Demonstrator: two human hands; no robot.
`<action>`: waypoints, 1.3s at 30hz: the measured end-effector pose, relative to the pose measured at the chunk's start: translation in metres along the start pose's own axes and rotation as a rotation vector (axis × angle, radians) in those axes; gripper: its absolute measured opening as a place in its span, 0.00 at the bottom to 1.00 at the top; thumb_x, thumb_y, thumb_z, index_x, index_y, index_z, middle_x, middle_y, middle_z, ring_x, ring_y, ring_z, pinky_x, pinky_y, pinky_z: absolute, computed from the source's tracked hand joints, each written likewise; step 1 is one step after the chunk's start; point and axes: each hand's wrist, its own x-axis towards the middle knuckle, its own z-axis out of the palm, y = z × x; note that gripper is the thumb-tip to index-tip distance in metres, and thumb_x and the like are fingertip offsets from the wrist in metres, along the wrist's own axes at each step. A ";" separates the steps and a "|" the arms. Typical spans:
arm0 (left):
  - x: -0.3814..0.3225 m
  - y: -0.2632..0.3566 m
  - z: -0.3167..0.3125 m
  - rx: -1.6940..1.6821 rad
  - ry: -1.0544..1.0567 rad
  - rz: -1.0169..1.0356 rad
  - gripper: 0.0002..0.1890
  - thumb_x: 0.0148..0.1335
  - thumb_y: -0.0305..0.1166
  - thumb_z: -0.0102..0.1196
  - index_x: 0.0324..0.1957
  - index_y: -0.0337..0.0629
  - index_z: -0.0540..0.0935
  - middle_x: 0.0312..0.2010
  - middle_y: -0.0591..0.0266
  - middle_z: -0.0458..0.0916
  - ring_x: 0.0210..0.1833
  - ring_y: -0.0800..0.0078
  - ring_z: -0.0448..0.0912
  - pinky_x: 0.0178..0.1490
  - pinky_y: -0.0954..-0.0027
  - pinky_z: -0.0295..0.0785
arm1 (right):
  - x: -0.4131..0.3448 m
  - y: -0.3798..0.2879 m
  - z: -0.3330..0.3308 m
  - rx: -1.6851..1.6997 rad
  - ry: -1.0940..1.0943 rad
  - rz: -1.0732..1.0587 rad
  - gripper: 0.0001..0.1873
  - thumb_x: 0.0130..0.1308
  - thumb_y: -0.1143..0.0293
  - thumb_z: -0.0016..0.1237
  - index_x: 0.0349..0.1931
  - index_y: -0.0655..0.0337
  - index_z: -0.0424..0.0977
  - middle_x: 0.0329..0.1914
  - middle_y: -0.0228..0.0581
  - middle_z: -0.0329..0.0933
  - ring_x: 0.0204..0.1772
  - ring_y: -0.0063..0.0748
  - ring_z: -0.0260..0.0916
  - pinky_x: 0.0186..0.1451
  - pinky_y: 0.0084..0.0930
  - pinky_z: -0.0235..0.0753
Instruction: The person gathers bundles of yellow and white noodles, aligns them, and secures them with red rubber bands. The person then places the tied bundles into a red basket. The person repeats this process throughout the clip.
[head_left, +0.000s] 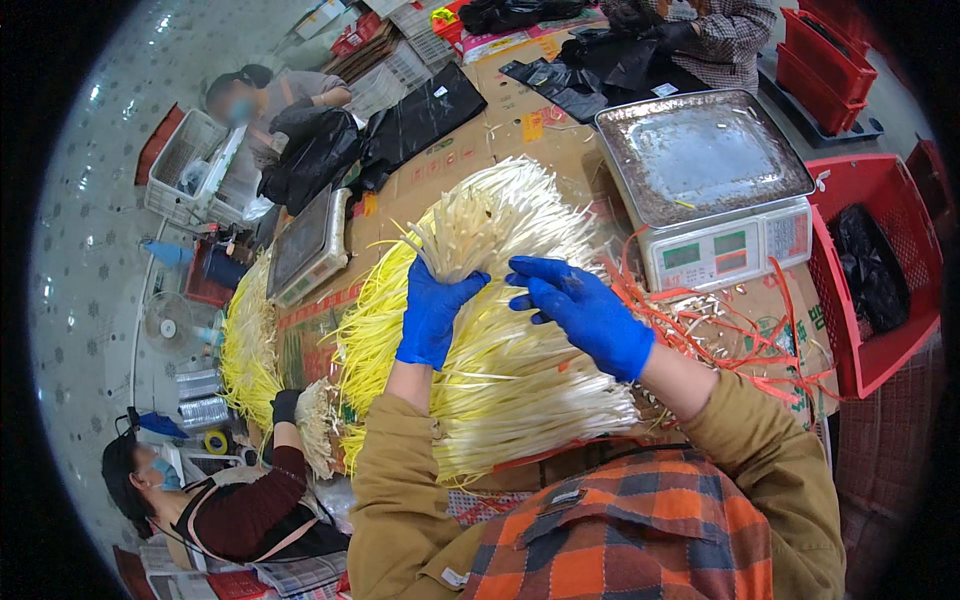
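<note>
My left hand (435, 315), in a blue glove, is closed around a bunch of blanched chives (461, 229), with the pale cut ends pointing up and away from me. To its right, my right hand (574, 311), gloved in blue too, has its fingers apart and slightly bent, with nothing visible in them. Beneath both hands lies a large heap of yellow chives (517, 405), yellow leaves to the left and white stalks to the right. The lower part of the held bunch blends into this heap.
Cardboard (480, 112) covers the table. A digital scale (705, 165) stands at right, beside red plastic ties (675, 315) and a red crate (862, 322). Another scale (307, 247) is at left. Co-workers sit left and far; one person's black-gloved hand (285, 406) touches other chives. Black bags (420, 112) lie beyond.
</note>
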 end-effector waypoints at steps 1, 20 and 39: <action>0.000 -0.002 0.000 0.016 0.009 -0.015 0.33 0.48 0.17 0.71 0.59 0.38 0.74 0.51 0.58 0.82 0.52 0.69 0.81 0.57 0.67 0.76 | 0.012 0.005 0.005 0.052 0.000 0.047 0.22 0.76 0.66 0.43 0.67 0.57 0.66 0.55 0.36 0.77 0.54 0.26 0.74 0.57 0.24 0.72; 0.004 -0.003 0.010 0.069 0.102 0.080 0.29 0.52 0.20 0.70 0.57 0.34 0.76 0.50 0.58 0.82 0.50 0.71 0.81 0.56 0.69 0.75 | 0.030 0.037 -0.012 -0.372 0.369 -0.403 0.18 0.70 0.71 0.52 0.59 0.62 0.70 0.54 0.42 0.76 0.52 0.29 0.75 0.55 0.27 0.74; -0.003 0.003 0.002 -0.077 -0.017 0.015 0.37 0.51 0.15 0.68 0.64 0.37 0.69 0.58 0.54 0.77 0.59 0.65 0.77 0.61 0.65 0.74 | 0.086 0.071 0.005 -1.587 -0.159 -0.594 0.48 0.60 0.32 0.47 0.68 0.64 0.63 0.74 0.52 0.58 0.78 0.57 0.48 0.79 0.54 0.44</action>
